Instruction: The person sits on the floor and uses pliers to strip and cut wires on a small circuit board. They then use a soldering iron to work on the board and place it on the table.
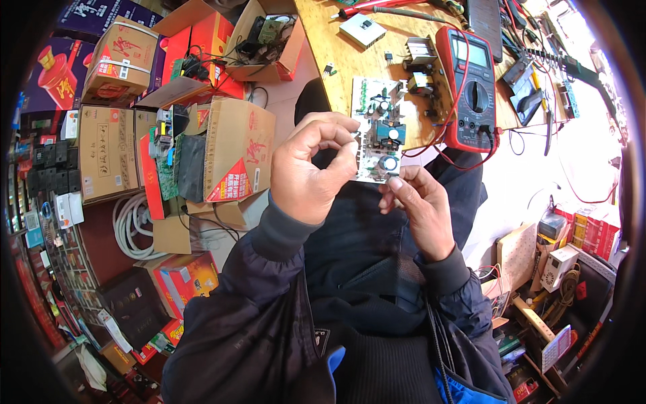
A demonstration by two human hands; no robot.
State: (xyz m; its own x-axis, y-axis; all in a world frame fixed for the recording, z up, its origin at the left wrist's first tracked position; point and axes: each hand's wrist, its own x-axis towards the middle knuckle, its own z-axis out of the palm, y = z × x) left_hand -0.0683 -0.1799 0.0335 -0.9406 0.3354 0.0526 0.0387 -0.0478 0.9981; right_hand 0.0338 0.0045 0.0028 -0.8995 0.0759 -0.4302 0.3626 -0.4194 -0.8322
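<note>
A small circuit board (367, 131) with capacitors and a transformer on it is held up over my lap, near the table's front edge. My left hand (316, 161) pinches the board's left edge between thumb and fingers. At the lower right corner, my right hand (420, 205) grips the board with its thumb and fingertips. The component side faces up toward me. A red and grey multimeter (476, 94) lies to the right of the board on the table, its red lead running down beside it.
On the wooden table (330, 47) lie loose components, heat sinks (420, 52), a white block (363, 31), a soldering iron (404, 12) and pliers (536, 94). Open cardboard boxes (108, 151) with electronic scrap stand at the left. A coiled grey hose (131, 229) lies below them.
</note>
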